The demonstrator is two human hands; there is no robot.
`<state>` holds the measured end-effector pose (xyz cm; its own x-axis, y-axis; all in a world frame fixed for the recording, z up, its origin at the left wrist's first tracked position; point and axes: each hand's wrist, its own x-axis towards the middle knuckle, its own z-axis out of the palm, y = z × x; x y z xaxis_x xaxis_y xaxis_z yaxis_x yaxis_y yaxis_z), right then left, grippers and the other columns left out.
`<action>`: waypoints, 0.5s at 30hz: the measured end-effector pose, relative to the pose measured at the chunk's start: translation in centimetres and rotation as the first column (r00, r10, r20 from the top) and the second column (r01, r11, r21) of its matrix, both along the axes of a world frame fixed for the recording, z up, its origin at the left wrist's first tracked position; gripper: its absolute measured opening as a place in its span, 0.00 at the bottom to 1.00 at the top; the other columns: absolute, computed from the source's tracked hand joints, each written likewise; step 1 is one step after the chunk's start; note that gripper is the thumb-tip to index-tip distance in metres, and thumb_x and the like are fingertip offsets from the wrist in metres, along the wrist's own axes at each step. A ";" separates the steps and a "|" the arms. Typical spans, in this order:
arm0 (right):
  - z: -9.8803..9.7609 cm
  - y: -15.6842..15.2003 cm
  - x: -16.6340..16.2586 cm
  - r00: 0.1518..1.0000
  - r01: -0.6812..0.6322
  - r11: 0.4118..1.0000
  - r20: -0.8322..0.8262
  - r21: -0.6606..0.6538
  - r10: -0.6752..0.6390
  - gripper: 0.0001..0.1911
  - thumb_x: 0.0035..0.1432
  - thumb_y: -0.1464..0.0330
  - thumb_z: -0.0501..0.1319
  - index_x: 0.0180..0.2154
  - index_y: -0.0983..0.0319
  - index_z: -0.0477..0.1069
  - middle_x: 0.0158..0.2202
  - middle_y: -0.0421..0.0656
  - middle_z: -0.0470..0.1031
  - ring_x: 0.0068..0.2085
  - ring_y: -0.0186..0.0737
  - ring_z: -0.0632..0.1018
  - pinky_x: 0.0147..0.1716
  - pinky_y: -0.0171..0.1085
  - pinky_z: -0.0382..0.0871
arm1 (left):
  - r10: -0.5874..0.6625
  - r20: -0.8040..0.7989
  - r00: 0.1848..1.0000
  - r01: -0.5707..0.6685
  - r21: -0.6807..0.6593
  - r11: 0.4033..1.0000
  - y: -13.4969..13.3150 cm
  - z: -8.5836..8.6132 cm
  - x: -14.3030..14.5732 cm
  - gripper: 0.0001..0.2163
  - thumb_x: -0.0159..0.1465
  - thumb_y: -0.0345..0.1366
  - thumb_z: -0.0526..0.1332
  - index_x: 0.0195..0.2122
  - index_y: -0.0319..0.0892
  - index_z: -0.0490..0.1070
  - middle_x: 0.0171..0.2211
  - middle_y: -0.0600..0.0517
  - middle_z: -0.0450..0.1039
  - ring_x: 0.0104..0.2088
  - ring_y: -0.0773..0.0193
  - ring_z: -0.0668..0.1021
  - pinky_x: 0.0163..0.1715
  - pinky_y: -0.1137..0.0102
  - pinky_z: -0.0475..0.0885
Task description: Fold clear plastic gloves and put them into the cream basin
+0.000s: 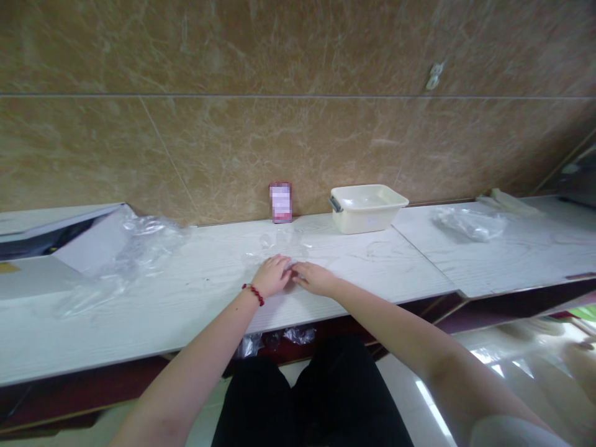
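A crumpled clear plastic bag [282, 239] lies on the white counter, its outline hard to make out against the pale surface. At its near edge my left hand [273, 276], with a red beaded bracelet at the wrist, has its fingers bent and closed on the plastic. My right hand [314, 279] meets it from the right, fingertips pinched on the same clear plastic. The two sets of fingertips nearly touch. Just behind the plastic, a phone-sized red-edged card or device [280, 203] leans upright against the wall, its front blurred out.
A cream plastic tub [367, 217] with a grey handle stands at the wall. On the left are an open white box [88, 248] with something dark inside and loose plastic wrap [144, 248]. More clear plastic [472, 223] lies right. The white counter [186, 323] fronts a brown marble wall.
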<state>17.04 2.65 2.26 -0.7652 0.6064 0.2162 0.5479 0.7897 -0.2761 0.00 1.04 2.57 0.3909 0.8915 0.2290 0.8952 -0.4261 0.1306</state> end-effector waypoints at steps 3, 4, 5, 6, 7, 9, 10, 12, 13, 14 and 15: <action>-0.5 0.7 0.1 0.999 0.003 1.000 0.047 0.025 -0.004 0.22 0.57 0.63 0.46 0.51 0.65 0.56 0.51 0.49 0.62 0.52 0.40 0.62 0.50 0.42 0.54 | 0.101 -0.121 0.988 -0.104 -0.018 0.994 0.1 -1.7 0.5 0.23 0.57 0.41 0.48 0.53 0.39 0.56 0.55 0.46 0.54 0.56 0.56 0.54 0.52 0.59 0.49; -0.7 1.1 0.2 0.997 0.016 0.999 0.072 0.037 -0.018 0.23 0.57 0.62 0.45 0.52 0.65 0.54 0.53 0.49 0.59 0.53 0.41 0.60 0.51 0.44 0.52 | 0.115 -0.143 0.983 -0.120 -0.023 0.993 0.1 -2.2 0.5 0.24 0.57 0.43 0.47 0.54 0.40 0.54 0.56 0.47 0.52 0.56 0.55 0.53 0.53 0.58 0.48; -0.9 1.6 0.4 0.995 0.030 0.998 0.098 0.049 -0.034 0.25 0.57 0.60 0.44 0.53 0.65 0.52 0.54 0.49 0.57 0.54 0.42 0.59 0.51 0.45 0.51 | 0.121 -0.159 0.980 -0.126 -0.024 0.992 0.0 -2.5 0.4 0.25 0.58 0.45 0.45 0.54 0.40 0.53 0.57 0.47 0.50 0.56 0.55 0.52 0.53 0.58 0.47; -1.0 2.1 0.5 0.991 0.044 0.997 0.123 0.062 -0.051 0.26 0.57 0.59 0.43 0.54 0.65 0.51 0.55 0.49 0.55 0.55 0.43 0.57 0.52 0.46 0.50 | 0.122 -0.170 0.978 -0.127 -0.022 0.992 0.0 -2.7 0.3 0.25 0.58 0.47 0.43 0.55 0.41 0.52 0.57 0.47 0.49 0.56 0.56 0.52 0.53 0.57 0.46; -1.2 2.7 0.6 0.987 0.059 0.996 0.145 0.073 -0.069 0.27 0.57 0.58 0.43 0.54 0.65 0.51 0.56 0.49 0.53 0.56 0.44 0.56 0.52 0.46 0.48 | 0.118 -0.178 0.977 -0.124 -0.019 0.992 -0.1 -2.7 0.3 0.26 0.58 0.48 0.42 0.55 0.42 0.51 0.57 0.47 0.48 0.57 0.55 0.52 0.53 0.57 0.45; -1.4 4.2 1.0 0.978 0.089 0.992 0.182 0.089 -0.105 0.27 0.57 0.57 0.41 0.55 0.64 0.50 0.57 0.49 0.51 0.56 0.44 0.54 0.53 0.47 0.46 | 0.112 -0.189 0.976 -0.118 -0.016 0.993 -0.2 -2.7 0.2 0.26 0.58 0.49 0.40 0.56 0.43 0.49 0.58 0.48 0.48 0.57 0.55 0.51 0.52 0.56 0.45; -1.5 5.1 1.2 0.972 0.107 0.990 0.198 0.094 -0.124 0.27 0.57 0.57 0.40 0.55 0.64 0.50 0.57 0.48 0.51 0.56 0.44 0.53 0.53 0.48 0.46 | 0.110 -0.192 0.975 -0.116 -0.018 0.993 -0.3 -2.6 0.2 0.26 0.58 0.49 0.40 0.56 0.44 0.49 0.58 0.48 0.47 0.57 0.55 0.51 0.52 0.56 0.44; -1.4 7.1 1.7 0.958 0.156 0.983 0.229 0.095 -0.174 0.28 0.57 0.57 0.40 0.55 0.63 0.50 0.57 0.48 0.50 0.57 0.44 0.53 0.53 0.49 0.45 | 0.112 -0.187 0.976 -0.118 -0.022 0.993 -0.4 -2.4 0.2 0.26 0.58 0.50 0.40 0.56 0.45 0.49 0.58 0.49 0.47 0.57 0.55 0.50 0.52 0.55 0.44; -1.3 8.1 2.0 0.948 0.191 0.977 0.243 0.093 -0.208 0.27 0.57 0.57 0.40 0.55 0.64 0.49 0.57 0.48 0.50 0.57 0.44 0.52 0.52 0.49 0.45 | 0.112 -0.180 0.977 -0.118 -0.025 0.993 -0.4 -2.3 0.2 0.26 0.58 0.50 0.40 0.56 0.46 0.49 0.58 0.49 0.47 0.57 0.55 0.50 0.52 0.55 0.44; -1.0 9.1 2.3 0.933 0.240 0.966 0.252 0.092 -0.256 0.27 0.57 0.57 0.40 0.55 0.64 0.49 0.57 0.48 0.50 0.57 0.44 0.52 0.52 0.49 0.44 | 0.110 -0.172 0.979 -0.117 -0.030 0.993 -0.4 -2.2 0.3 0.26 0.58 0.49 0.41 0.56 0.46 0.49 0.58 0.49 0.47 0.57 0.55 0.50 0.52 0.55 0.44; -0.7 10.1 2.5 0.914 0.303 0.948 0.251 0.095 -0.318 0.27 0.57 0.58 0.41 0.55 0.65 0.50 0.57 0.49 0.50 0.57 0.45 0.52 0.52 0.49 0.44 | 0.107 -0.162 0.981 -0.114 -0.035 0.993 -0.4 -2.2 0.2 0.26 0.58 0.49 0.41 0.56 0.46 0.49 0.58 0.48 0.47 0.57 0.54 0.50 0.52 0.55 0.44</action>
<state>19.56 12.71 1.60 -0.5737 0.8157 0.0738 0.8146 0.5777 -0.0528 0.25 0.60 0.36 0.3176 0.9391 0.1311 0.9473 -0.3202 -0.0010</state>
